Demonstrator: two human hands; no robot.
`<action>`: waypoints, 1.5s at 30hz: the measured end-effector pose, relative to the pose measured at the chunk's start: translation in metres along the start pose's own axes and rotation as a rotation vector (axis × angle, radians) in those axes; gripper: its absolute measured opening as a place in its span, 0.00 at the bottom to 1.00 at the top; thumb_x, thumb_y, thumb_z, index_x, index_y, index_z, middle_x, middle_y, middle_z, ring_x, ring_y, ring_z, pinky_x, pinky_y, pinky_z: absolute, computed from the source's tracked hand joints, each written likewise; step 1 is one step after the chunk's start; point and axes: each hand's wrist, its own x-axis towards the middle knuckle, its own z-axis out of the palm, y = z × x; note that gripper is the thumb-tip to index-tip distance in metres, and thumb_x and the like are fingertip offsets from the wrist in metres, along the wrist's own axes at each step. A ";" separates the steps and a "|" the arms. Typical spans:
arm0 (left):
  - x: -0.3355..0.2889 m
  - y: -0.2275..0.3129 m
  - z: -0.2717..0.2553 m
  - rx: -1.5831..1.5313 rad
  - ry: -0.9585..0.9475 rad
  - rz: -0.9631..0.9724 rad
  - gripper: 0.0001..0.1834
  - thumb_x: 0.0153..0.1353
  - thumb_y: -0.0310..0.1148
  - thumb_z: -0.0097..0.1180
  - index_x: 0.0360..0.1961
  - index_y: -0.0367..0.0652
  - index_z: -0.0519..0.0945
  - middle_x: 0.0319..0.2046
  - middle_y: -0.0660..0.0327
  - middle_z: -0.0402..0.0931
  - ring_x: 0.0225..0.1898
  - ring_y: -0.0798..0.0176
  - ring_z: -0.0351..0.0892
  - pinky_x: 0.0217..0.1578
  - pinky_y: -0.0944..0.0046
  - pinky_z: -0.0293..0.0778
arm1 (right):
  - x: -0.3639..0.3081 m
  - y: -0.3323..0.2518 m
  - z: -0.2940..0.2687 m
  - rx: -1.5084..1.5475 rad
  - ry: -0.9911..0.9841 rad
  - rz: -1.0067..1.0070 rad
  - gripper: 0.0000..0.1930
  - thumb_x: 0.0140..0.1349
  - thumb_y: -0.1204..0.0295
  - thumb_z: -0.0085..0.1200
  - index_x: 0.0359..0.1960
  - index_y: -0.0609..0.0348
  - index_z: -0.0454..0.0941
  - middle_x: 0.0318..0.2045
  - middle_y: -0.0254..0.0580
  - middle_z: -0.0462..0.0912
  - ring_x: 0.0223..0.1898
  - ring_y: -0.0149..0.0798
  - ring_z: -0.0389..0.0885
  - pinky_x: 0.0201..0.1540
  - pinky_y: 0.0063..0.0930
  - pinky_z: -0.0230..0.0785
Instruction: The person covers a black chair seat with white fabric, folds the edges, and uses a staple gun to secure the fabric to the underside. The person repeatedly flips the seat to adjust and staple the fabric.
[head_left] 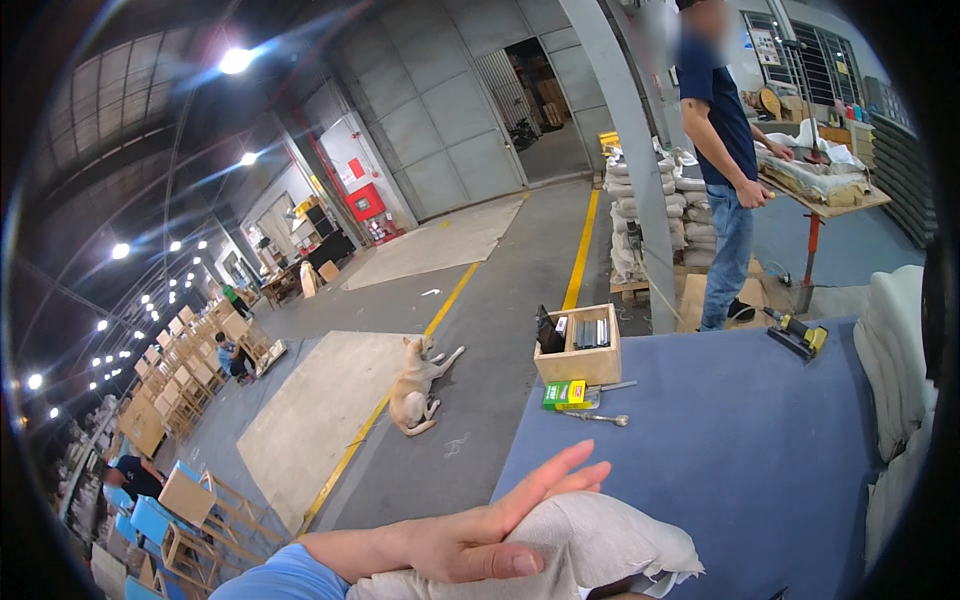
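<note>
My left hand [490, 530], below a light blue sleeve, reaches in from the lower left with its fingers stretched out. Its palm side lies along an off-white fabric-covered piece [600, 540], which looks padded, with loose cloth edges at its right end. Of my right hand, at most a sliver of skin shows at the bottom edge under the cloth; its fingers are hidden. Beyond the piece, on the blue-topped table [740, 430], lie a metal air fitting [610, 420], a green and yellow small box [568, 395] and a wooden box [590, 368] holding staple strips.
A yellow and black staple gun [797, 335] lies at the table's far right. Stacked off-white cushions [895, 370] stand along the right edge. A co-worker [720, 150] works at a stand beyond a grey post [630, 150]. A dog [415, 390] lies on the floor, left of the table.
</note>
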 end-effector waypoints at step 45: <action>-0.158 0.030 0.117 1.072 0.280 -0.202 0.48 0.73 0.47 0.51 0.81 0.41 0.37 0.62 0.30 0.71 0.54 0.30 0.81 0.54 0.41 0.79 | -0.029 -0.171 -0.013 0.545 0.251 0.820 0.13 0.77 0.69 0.56 0.36 0.65 0.84 0.27 0.33 0.83 0.22 0.24 0.78 0.24 0.21 0.72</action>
